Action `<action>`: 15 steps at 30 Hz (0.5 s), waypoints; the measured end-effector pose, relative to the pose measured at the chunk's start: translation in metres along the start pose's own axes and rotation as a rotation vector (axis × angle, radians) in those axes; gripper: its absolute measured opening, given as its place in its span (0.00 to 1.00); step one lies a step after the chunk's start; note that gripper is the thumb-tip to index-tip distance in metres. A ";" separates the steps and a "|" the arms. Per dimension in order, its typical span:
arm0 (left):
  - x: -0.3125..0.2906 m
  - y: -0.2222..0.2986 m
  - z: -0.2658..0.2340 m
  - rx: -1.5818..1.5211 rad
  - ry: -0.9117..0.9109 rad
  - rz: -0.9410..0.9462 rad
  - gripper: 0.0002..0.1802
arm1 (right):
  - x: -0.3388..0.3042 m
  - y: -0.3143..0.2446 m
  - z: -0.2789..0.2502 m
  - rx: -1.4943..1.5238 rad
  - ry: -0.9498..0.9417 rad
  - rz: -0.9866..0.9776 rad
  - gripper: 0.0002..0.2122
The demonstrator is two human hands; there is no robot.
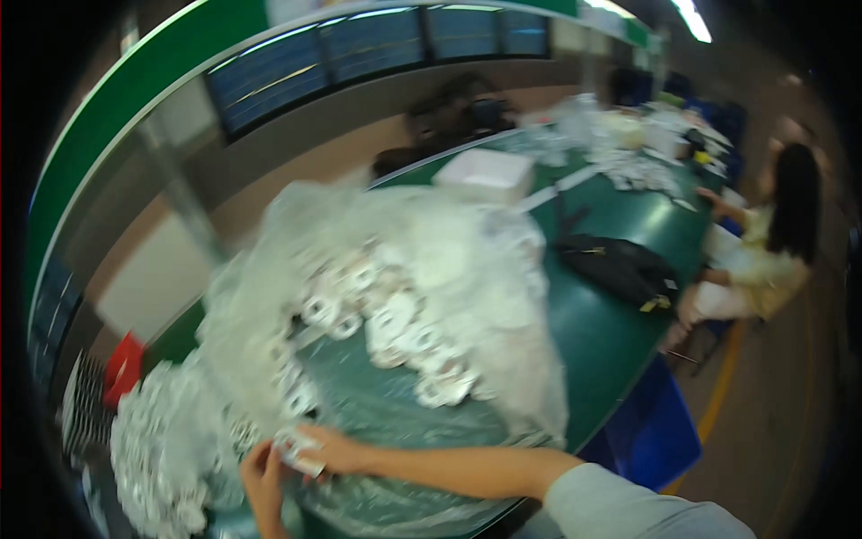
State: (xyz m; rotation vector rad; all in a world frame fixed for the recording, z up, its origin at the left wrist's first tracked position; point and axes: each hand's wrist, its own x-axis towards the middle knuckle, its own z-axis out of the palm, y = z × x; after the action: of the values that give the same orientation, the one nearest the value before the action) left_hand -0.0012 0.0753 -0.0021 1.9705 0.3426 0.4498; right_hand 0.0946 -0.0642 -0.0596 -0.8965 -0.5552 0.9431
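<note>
A small white part (294, 446) is between my two hands, low and left of the middle. My right hand (334, 450) reaches across from the right and grips it with closed fingers. From below, my left hand (260, 473) pinches its left edge, fingers bent together. Motion blur hides the part's finer shape. Just beyond my hands, a large clear plastic bag (503, 332) lies spread open on the green table. Loose white parts with round holes (395, 319) are heaped in an arc inside it.
Another clear bag packed with white parts (157, 449) stands at the left, near a red bin (123, 368). Farther along the table are a white box (485, 173), a black bag (620, 269) and more white pieces (633, 171). A person (781, 234) sits at the right, beyond a blue crate (651, 422).
</note>
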 end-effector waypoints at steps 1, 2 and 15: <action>0.004 -0.013 -0.003 -0.024 0.003 0.038 0.12 | 0.005 0.003 -0.002 0.006 -0.052 -0.028 0.29; 0.009 -0.041 -0.018 0.013 0.049 0.064 0.11 | 0.007 0.003 0.004 0.024 -0.060 -0.048 0.29; -0.003 0.000 -0.009 0.106 -0.037 -0.094 0.17 | 0.023 0.018 -0.006 -0.401 0.077 -0.233 0.26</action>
State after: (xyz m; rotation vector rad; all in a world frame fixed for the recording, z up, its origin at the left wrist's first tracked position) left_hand -0.0079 0.0810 0.0008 2.0535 0.4414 0.3399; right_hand 0.1021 -0.0418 -0.0769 -1.1919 -0.7806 0.5917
